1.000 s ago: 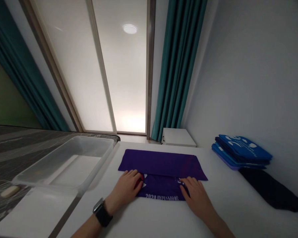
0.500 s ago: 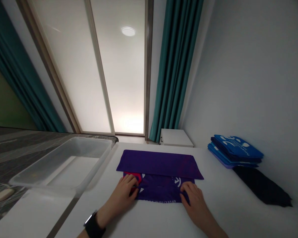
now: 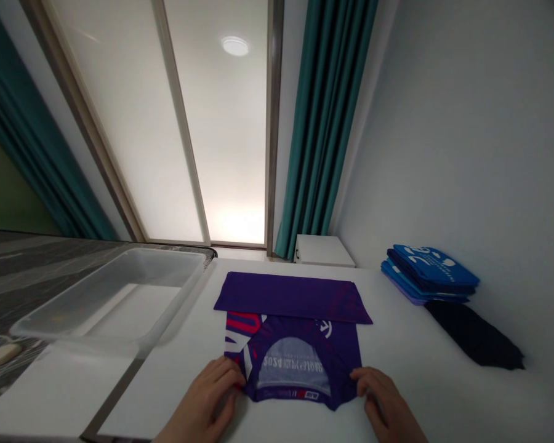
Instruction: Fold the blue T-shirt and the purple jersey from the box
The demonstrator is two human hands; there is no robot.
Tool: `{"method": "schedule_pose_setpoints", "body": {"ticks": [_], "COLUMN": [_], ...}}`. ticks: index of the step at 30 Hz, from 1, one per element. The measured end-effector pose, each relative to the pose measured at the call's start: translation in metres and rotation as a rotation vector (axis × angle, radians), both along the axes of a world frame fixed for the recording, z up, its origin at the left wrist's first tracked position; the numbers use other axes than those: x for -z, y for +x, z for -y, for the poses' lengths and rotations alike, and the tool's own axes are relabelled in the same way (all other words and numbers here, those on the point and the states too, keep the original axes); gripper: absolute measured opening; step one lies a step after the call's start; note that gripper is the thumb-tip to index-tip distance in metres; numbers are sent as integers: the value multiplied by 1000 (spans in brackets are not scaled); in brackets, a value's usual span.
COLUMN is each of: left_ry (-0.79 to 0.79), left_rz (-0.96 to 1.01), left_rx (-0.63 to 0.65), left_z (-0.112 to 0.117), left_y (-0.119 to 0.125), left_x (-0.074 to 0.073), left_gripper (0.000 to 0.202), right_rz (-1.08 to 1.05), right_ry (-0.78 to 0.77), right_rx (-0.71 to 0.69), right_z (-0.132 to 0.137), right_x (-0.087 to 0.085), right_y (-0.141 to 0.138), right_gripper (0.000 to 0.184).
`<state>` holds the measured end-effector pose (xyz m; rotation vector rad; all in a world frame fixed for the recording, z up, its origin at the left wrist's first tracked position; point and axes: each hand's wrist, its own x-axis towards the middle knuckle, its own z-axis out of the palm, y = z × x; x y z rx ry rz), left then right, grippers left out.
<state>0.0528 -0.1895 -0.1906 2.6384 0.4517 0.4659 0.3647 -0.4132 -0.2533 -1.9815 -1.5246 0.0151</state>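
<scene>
A purple T-shirt (image 3: 300,335) lies partly folded on the white table. Its far part forms a plain purple band (image 3: 293,295), while the collar end faces me with the grey inner back and white print showing at the neck. My left hand (image 3: 212,394) is closed on the shirt's near left corner, fingers curled over the red and white patterned edge. On the opposite side, my right hand (image 3: 381,394) pinches the near right edge between thumb and fingers. Both fingertips are partly hidden.
A stack of folded blue clothes (image 3: 431,271) sits at the right by the wall, with a black cloth (image 3: 475,335) in front of it. To the left stands a translucent plastic bin (image 3: 166,329). Beyond the table is a white cabinet (image 3: 325,249).
Both hands have moved toward me and slightly apart, drawing the shirt's near end out. The neckline and inner back print now show below the folded band.
</scene>
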Motion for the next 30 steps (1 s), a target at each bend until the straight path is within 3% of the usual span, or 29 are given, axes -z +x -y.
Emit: {"method": "schedule_pose_setpoints", "body": {"ticks": [4,10,14,20,26,30], "left_ry": [147,345,367,378,321,301], "left_rz": [5,-100,-159,-147,-185,-122], "left_rx": [-71,-44,4,37,79,11], "left_z": [-19,-37,-33,-30,-36,-63], "left_y": [16,45,48,44,47,64], "left_x": [3,16,25,34,21,6], "left_gripper": [41,64,72,75,72,61], "right_rz": [90,231,278,290,229,228], "right_ry": [-7,-276,-367,-368,-399,-355], "right_rx": [28,-53,-103,-98,-129,-69], "right_z": [-23,-57,-58,-55,-56,-69], "right_x": [-13,-17,-11,-10,-20,-36], "right_y": [-3,-21,-26,-26,-25,-16], "right_gripper": [28,56,60,62,61,58]}}
